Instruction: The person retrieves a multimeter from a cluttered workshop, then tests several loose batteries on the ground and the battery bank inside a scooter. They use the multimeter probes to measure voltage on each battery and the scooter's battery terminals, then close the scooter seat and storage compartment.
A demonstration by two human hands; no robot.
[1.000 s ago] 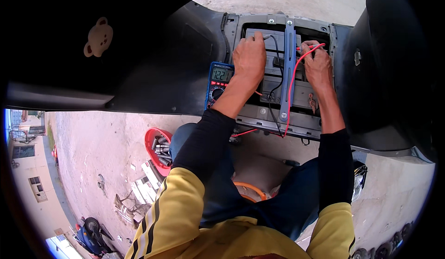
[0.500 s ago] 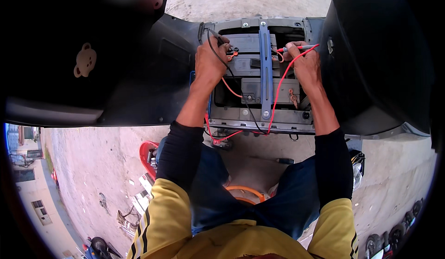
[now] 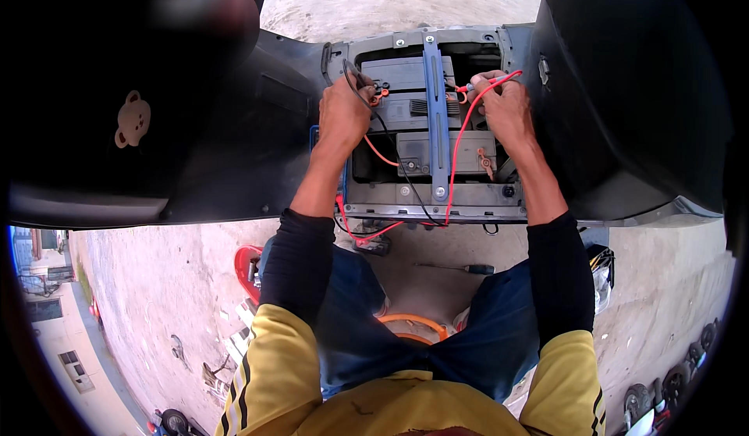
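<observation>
My left hand [image 3: 342, 116] is closed on a black test probe at the left side of an open battery compartment [image 3: 476, 194]; its tip is hidden by my fingers. Its black lead [image 3: 385, 128] crosses the batteries. My right hand [image 3: 509, 112] grips a red test probe [image 3: 485, 84] pointing left beside a terminal; I cannot tell whether the tip touches. The red lead [image 3: 460, 139] hangs down past the blue metal strap [image 3: 439, 135], which runs over the grey batteries [image 3: 468, 143]. An orange-red connector [image 3: 380, 97] lies near my left fingertips.
Black body panels of a vehicle flank the compartment, the left one [image 3: 218, 163] bearing a bear-shaped sticker [image 3: 133, 119]. A screwdriver [image 3: 477, 269] lies on the ground below. Near my left leg stands a red container [image 3: 246, 268] with things in it.
My left hand has come slightly nearer to me, toward the orange-red connector. My right hand still holds the red probe in about the same place. The whole view has shifted a little.
</observation>
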